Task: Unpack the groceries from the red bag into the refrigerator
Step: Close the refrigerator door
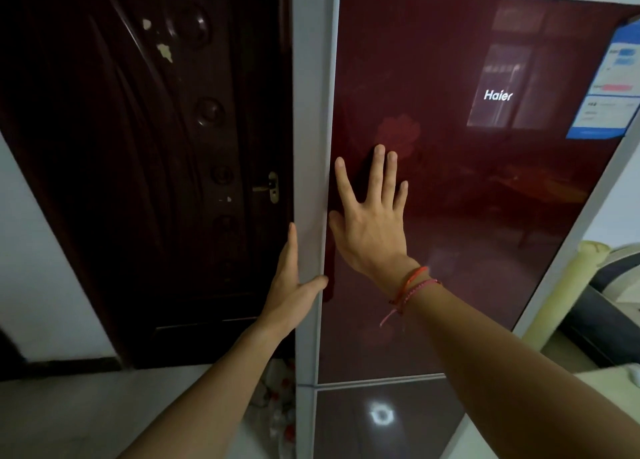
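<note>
I'm holding both arms out ahead of me. L forearm (pixel 207 396) is angling up from bottom-left, R forearm (pixel 519 354) is angling up from bottom-right, both pointing inward. L hand (pixel 292 285) is standing edge-on to me, L fingers (pixel 292 240) straight, together, pointing up, w/ L thumb (pixel 317 281) sticking out to the R. R hand (pixel 372 226) is sitting higher, just R of the L one, back of hand facing me, palm facing fwd. R fingers (pixel 379 174) are pointing up, straight and fanned, index splaying widest to the L, R thumb (pixel 334 218) jutting out low on the L side. R wrist (pixel 398 268) is bending back a bit. Both hands are lying flat, nothing curled.
</note>
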### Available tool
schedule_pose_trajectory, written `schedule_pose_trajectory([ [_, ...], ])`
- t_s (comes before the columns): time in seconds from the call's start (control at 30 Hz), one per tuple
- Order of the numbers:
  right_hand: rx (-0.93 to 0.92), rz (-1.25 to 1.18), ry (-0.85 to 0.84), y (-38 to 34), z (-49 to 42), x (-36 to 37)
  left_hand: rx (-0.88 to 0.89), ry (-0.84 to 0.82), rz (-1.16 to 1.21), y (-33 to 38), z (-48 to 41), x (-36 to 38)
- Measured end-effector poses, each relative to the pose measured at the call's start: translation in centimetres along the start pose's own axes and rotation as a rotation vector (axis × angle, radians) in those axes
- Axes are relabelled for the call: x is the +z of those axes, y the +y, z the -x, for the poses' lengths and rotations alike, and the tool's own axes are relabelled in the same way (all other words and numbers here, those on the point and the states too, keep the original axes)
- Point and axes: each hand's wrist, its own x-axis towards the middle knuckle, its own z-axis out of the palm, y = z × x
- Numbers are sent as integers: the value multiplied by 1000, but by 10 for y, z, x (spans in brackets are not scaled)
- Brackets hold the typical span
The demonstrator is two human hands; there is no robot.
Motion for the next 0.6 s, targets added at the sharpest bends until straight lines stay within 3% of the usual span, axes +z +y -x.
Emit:
schedule_pose_trajectory([
  [0.33,-14,7,-43,3,1,-8,0,-5,-37,1,1,0],
  [0.6,-15,-45,-210,3,1,-41,-29,-41,-431,23,11,-20],
])
